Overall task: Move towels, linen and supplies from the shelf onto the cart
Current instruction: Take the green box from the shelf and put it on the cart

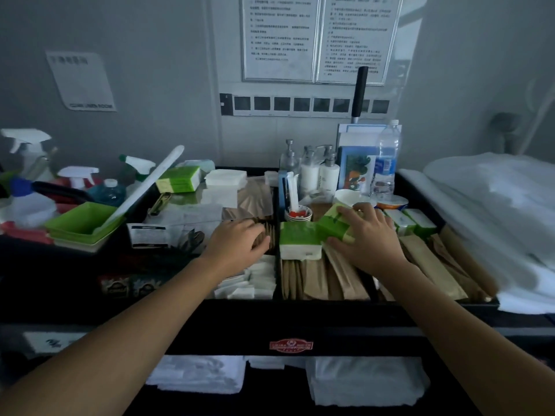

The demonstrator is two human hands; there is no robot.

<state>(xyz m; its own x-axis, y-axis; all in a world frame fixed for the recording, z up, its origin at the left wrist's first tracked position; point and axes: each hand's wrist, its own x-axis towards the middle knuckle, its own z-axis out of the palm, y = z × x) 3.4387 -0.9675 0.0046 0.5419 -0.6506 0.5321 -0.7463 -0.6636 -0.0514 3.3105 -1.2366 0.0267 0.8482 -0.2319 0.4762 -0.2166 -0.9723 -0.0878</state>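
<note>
The black cart [330,313] fills the middle of the head view, its top tray packed with supplies. My right hand [369,235] is closed around a green and white tissue pack [333,225], tilted in the right compartment beside another such pack [300,240] that lies flat. My left hand [237,240] rests, fingers curled, on a row of brown sachets [268,232] in the middle compartment. Brown paper packets [345,277] lie under and in front of the right hand. Folded white towels [369,382] sit on the cart's lower shelf.
Spray bottles [78,178] and a green tray [81,222] stand at the left. Pump bottles [318,172], a water bottle [386,163] and cups [298,214] line the tray's back. White linen [495,211] is piled at the right. A wall with notices rises behind.
</note>
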